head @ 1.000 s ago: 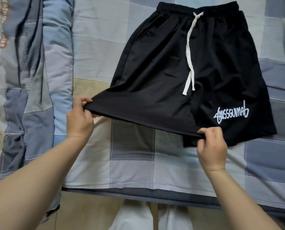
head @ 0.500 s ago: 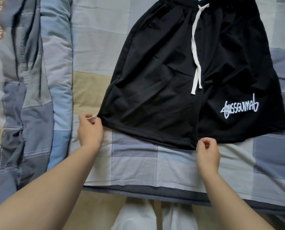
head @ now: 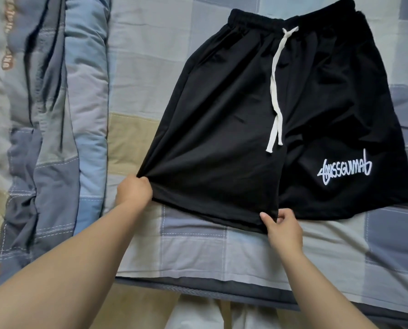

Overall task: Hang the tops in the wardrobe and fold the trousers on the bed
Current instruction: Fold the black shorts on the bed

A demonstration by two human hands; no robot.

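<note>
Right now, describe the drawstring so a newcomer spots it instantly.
Start at the checked bedsheet; the black shorts lie flat on it, both hem corners of one leg pinched by the left hand and right hand. From the waistband's middle the drawstring runs down the front: the only white cord, unlike the white lettering near the other hem.

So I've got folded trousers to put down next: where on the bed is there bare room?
Bare sheet lies between the rolled quilt and the black shorts, and along the near edge below the hem. The right half is crowded: the shorts cover it, with the left hand and right hand gripping the hem.
</note>
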